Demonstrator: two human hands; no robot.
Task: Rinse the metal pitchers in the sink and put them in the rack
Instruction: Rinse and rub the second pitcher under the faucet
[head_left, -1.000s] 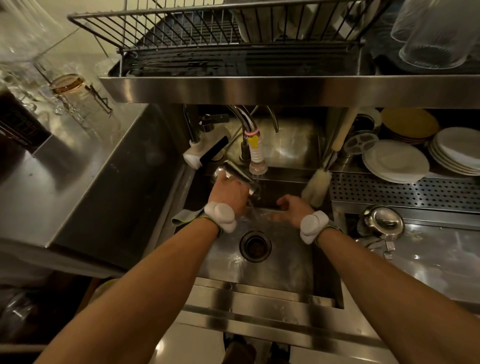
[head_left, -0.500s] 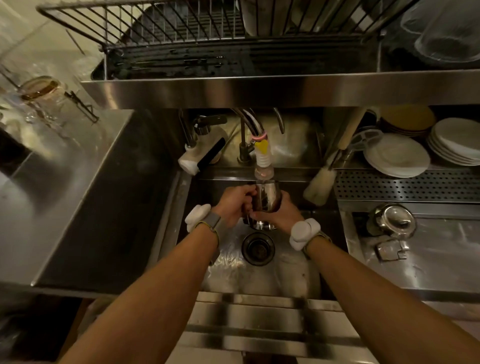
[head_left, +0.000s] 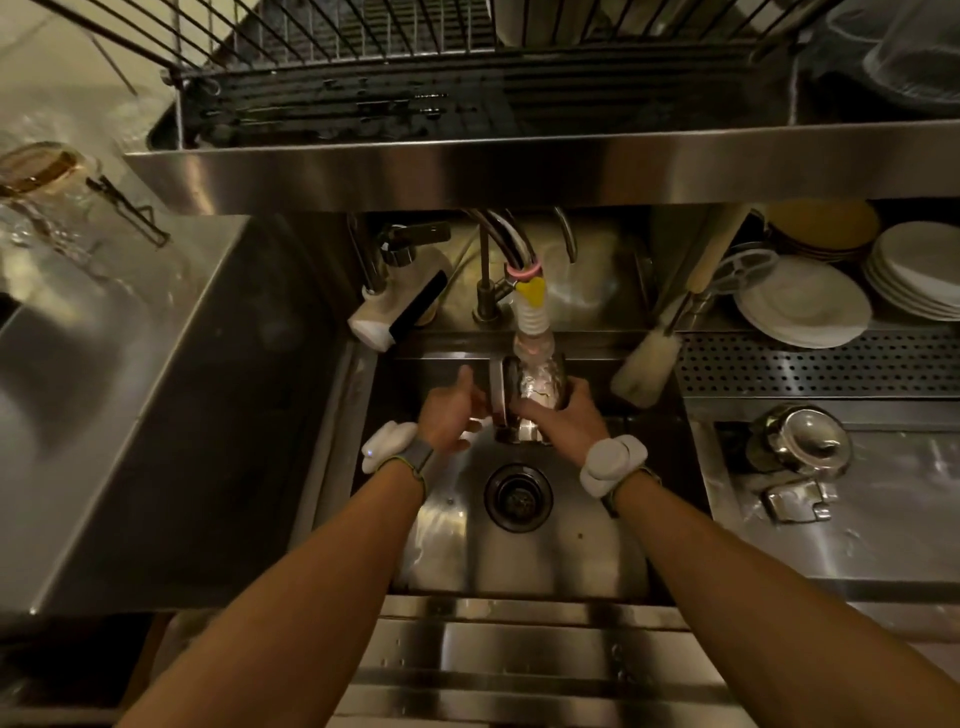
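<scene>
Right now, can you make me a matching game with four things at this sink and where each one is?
1 metal pitcher
2 white plates
3 drain
4 wire rack

A on the shelf up top
B under the tap
C in the sink bottom
D stacked right of the sink

Pairs: 1-B, 2-D, 3-C, 4-A

Open room: sink basin (head_left: 571, 561) floor at lower centre, around the drain (head_left: 518, 498). Obstacles: faucet nozzle (head_left: 532, 317) overhanging frame centre; bottle brush (head_left: 647, 366) leaning in from the right; steel shelf edge (head_left: 519, 171) across the upper frame, fronting the wire rack (head_left: 363, 52).
</scene>
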